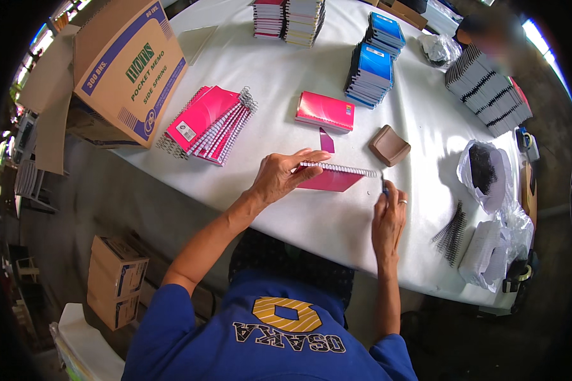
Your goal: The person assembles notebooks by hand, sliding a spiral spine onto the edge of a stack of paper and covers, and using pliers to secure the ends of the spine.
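My left hand [281, 174] is closed on the left end of a pink spiral notebook [330, 181], held on edge just above the table. Its white-looking spine with the wire coil [343, 168] faces up. By the coil's right end, my right hand [389, 216] is closed around a small blue-handled tool [385, 188]; most of it is hidden in the fingers. Beyond the notebook lie a purple paper piece [326, 141] and a neat stack of pink notebooks [325, 111]. A brown curved block [389, 145] rests to their right.
Fanned pink notebooks [213, 124] with loose coil ends lie left, beside a big carton [130, 73]. Blue notebooks [370, 70] and pink stacks [270, 19] stand behind. At right are bound page stacks [487, 89], black coils [452, 233] and plastic bags [486, 174]. Another person [495, 38] sits far right.
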Action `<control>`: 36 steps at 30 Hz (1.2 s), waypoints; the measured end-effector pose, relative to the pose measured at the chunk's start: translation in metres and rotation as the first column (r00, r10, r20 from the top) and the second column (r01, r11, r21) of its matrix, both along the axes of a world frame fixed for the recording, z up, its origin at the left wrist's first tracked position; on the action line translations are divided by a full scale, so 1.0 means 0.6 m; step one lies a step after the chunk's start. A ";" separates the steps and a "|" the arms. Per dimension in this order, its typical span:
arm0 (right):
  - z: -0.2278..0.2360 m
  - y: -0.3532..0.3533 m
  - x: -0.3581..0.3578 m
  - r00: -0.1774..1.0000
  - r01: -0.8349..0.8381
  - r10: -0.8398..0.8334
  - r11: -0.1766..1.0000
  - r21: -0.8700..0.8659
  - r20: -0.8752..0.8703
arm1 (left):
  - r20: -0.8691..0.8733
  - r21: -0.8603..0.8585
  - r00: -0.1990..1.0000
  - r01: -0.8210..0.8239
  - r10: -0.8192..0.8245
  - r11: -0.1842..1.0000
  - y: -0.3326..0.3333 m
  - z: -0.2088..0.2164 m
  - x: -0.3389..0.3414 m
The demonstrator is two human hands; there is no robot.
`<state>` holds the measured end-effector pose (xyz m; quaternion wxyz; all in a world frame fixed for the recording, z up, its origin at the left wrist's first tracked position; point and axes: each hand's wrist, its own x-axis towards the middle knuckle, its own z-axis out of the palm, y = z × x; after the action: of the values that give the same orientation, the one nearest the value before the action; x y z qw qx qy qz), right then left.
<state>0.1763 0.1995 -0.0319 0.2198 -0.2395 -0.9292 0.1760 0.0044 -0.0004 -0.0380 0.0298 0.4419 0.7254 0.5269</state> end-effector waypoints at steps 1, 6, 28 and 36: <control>0.021 -0.030 0.002 0.988 -0.125 0.114 0.987 -0.106 -0.099 | -0.020 0.037 0.998 -0.057 0.057 0.998 0.002 0.010 0.010; 0.082 -0.113 -0.009 0.916 -0.323 0.335 0.942 0.093 -0.219 | -0.332 -0.009 0.920 -0.222 0.206 0.975 0.009 0.047 0.044; 0.048 0.021 -0.061 0.925 -0.353 0.379 0.851 -0.390 -0.010 | -0.525 0.180 0.749 -0.366 0.404 0.913 -0.108 0.146 -0.040; 0.041 -0.064 -0.168 0.782 -0.624 0.481 0.607 -0.492 -0.398 | 0.158 0.432 0.987 -0.099 0.033 0.897 -0.260 0.150 -0.170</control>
<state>0.0754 0.1613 -0.0073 0.1701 0.0260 -0.8201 0.5458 -0.0977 -0.1563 0.0522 -0.0351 0.3726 0.5987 0.7082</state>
